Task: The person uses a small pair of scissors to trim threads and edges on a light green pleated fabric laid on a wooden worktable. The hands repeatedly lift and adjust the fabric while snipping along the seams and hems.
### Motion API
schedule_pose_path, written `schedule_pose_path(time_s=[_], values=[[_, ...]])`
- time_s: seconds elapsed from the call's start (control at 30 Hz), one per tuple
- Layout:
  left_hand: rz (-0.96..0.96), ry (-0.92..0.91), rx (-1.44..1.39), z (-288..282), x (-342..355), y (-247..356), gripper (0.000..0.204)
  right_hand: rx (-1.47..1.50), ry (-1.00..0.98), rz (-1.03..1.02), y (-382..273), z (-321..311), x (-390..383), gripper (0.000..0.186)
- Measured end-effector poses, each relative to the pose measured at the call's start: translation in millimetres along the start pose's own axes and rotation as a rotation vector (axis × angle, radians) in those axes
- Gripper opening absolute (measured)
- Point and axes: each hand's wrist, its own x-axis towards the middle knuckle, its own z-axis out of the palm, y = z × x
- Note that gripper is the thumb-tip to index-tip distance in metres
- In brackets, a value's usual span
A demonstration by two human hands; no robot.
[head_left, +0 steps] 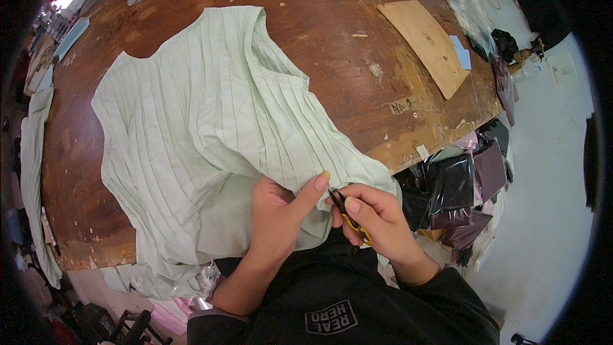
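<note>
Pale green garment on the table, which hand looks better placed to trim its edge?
Probably the right hand: it holds the yellow-and-black snips, their tip near the left thumb, while the left hand pinches the pale green garment.

The head view looks steeply down and forward over the table (332,45), which spans the frame's upper left and middle. The left hand (280,209) and right hand (378,218) appear close, at lower centre; straight edges bend outward.

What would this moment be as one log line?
left hand: gripping pale green pleated garment | right hand: holding yellow-handled snips, tips near garment | garment: partly on brown table
</note>
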Motion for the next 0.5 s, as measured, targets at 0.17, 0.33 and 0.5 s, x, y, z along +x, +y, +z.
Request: schedule_pose_path(time_s=[0.17, 0.33, 0.5], values=[[-0.011, -0.020, 0.018, -2.1, 0.1, -1.7, 0.022, 0.053, 0.005, -0.019, 2.4, 1.0, 3.3, 0.023], [0.005, -0.005, 0.044, -1.5, 0.1, -3.7, 0.022, 0.057, 0.035, -0.013, 5.9, 0.6, 6.5, 0.019], [0.002, -0.005, 0.052, -2.4, -0.9, -3.6, 0.022, 0.062, 0.052, -0.007, 5.7, 1.7, 7.1, 0.017]])
